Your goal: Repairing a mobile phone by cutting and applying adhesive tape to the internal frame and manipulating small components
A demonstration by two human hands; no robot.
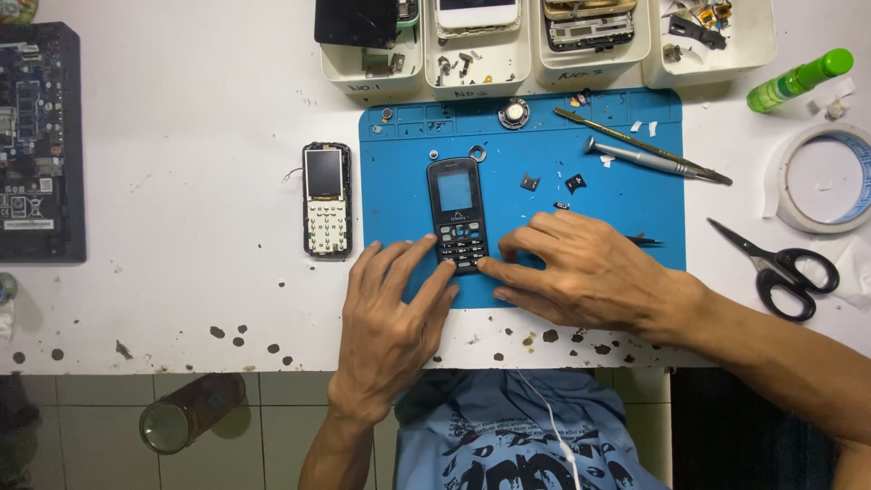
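A black phone front cover with keypad (456, 211) lies face up on a blue work mat (399, 181). My left hand (392, 313) rests at the mat's front edge, its fingertips touching the cover's lower left corner. My right hand (581, 268) lies flat on the mat, its thumb against the cover's lower right edge. Neither hand lifts anything. A bare phone body with screen and keypad board (326, 199) lies on the white table, left of the mat.
Tweezers (626, 138) and a screwdriver (649, 161) lie at the mat's back right, with small parts (575, 183) scattered. Several white bins (476, 68) line the back. Scissors (780, 263), a tape roll (821, 177), a green bottle (798, 80), a circuit board (36, 136) and a floor jar (186, 416).
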